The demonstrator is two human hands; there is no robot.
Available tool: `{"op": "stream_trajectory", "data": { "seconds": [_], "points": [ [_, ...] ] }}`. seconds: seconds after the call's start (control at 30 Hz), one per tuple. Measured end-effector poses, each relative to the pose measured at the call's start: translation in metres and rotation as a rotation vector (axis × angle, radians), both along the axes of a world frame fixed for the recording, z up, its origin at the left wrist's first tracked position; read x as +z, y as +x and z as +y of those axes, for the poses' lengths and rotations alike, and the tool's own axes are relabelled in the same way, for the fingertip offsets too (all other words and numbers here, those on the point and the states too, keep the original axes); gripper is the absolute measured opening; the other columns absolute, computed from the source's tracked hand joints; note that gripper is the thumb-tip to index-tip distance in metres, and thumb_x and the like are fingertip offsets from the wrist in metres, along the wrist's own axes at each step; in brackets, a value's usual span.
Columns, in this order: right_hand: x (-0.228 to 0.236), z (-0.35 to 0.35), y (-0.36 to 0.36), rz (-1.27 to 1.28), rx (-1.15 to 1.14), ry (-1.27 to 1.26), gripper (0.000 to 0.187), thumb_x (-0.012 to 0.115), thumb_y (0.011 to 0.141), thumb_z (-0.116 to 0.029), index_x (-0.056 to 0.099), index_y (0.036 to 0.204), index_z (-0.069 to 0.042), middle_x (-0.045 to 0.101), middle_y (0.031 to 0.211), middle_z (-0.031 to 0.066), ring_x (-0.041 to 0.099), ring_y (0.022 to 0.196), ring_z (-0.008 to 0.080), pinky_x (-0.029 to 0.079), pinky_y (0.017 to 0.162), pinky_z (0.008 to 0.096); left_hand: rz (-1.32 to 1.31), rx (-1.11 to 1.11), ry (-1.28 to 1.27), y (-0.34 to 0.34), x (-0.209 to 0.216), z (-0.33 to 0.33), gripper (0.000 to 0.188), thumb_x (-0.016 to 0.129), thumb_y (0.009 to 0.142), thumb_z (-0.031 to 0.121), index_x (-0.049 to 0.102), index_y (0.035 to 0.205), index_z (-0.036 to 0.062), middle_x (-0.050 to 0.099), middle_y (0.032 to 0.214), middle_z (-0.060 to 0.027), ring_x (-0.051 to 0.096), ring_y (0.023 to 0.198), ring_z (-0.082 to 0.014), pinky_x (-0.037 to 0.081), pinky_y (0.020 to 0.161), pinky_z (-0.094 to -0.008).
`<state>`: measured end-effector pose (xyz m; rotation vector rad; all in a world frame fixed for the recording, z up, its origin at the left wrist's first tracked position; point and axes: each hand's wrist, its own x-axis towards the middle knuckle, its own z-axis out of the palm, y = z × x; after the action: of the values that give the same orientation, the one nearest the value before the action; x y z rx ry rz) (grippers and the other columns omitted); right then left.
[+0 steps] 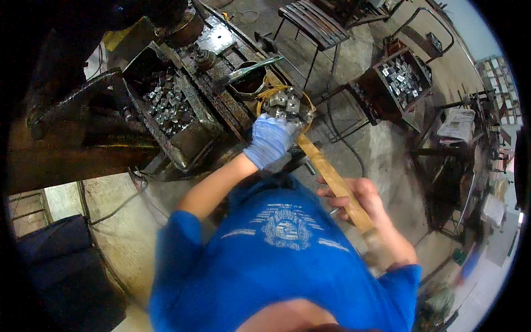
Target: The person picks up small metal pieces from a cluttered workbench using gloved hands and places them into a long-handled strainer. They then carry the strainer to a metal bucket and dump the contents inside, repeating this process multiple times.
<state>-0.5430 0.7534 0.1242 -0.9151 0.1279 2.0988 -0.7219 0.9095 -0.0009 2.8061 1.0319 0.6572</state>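
Observation:
My left hand (271,141), in a blue-and-white knit glove, is at the near edge of a yellow wire-like basket (266,95). Square-cut metal blocks (292,105) are heaped there, right against the glove. Its fingers are bent, and whatever they grip is hidden beneath. My right hand (365,193) is bare, its fingers curled around a small shiny metal piece (334,210). Across that hand runs a long flat yellowish-brown strip (332,177), like wood, from beside the basket down to my forearm. Its lower end is blurred.
To the left, an oily metal bin (177,141) holds many small metal parts. A tool with a pale green handle (251,69) lies across a dark round container. Further right stand a box of metal parts (401,83) and a slatted stool (312,22). A black cable (345,141) trails on the floor.

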Motion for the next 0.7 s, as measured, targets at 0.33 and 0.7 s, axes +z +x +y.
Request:
{"op": "stream_trajectory", "data": {
  "seconds": [0.33, 0.7],
  "points": [
    [0.020, -0.002, 0.001, 0.029, 0.093, -0.086, 0.045, 0.045, 0.072, -0.012, 0.040, 0.116, -0.001, 0.044, 0.081, 0.0036, 0.036, 0.055, 0.0046, 0.031, 0.038, 0.0164, -0.500, -0.006, -0.632, -0.025, 0.024, -0.058, 0.015, 0.064, 0.074, 0.017, 0.062, 0.074, 0.0026, 0.054, 0.058, -0.0116, 0.055, 0.055, -0.0276, 0.045, 0.054, -0.0353],
    [0.008, -0.016, -0.035, -0.150, 0.040, -0.078, 0.040, 0.043, 0.069, -0.007, 0.046, 0.108, -0.003, 0.033, 0.067, -0.0018, 0.027, 0.048, 0.0049, 0.021, 0.034, 0.0166, -1.131, -0.280, -2.196, 0.032, -0.025, -0.056, 0.040, 0.049, 0.085, 0.028, 0.048, 0.116, 0.0024, 0.060, 0.098, -0.0087, 0.058, 0.085, -0.0171, 0.047, 0.076, -0.0295]
  ]
}}
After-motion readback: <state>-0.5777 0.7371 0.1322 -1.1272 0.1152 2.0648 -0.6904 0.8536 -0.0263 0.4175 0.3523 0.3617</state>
